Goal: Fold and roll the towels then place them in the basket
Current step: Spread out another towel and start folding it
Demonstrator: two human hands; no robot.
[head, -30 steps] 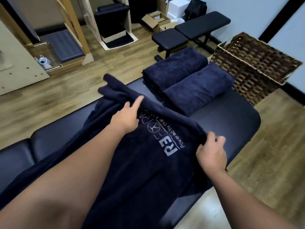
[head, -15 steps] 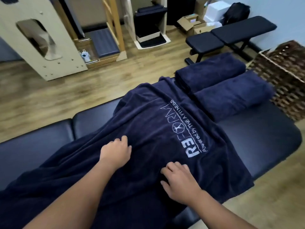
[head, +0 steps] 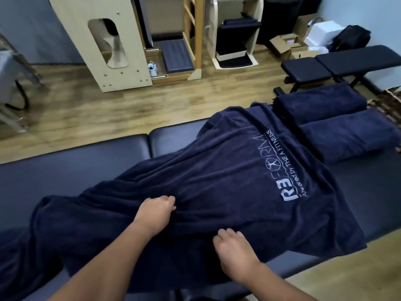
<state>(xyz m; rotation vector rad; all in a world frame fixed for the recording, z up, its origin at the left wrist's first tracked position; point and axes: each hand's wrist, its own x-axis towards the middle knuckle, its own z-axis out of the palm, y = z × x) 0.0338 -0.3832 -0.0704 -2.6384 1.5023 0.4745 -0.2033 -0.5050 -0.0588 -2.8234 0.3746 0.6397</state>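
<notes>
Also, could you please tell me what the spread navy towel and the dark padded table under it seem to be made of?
The spread navy towel with the pale logo looks like matte terry cloth: its fuzzy nap drapes in soft folds. The dark padded table appears upholstered in smooth vinyl or leather, judging by its sheen and stitched seam; which one cannot be told.

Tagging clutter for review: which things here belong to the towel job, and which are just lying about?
Job: spread towel, two folded towels, wicker basket, left hand, right hand.
Lying about: weight bench, cardboard boxes, black bag.
</notes>
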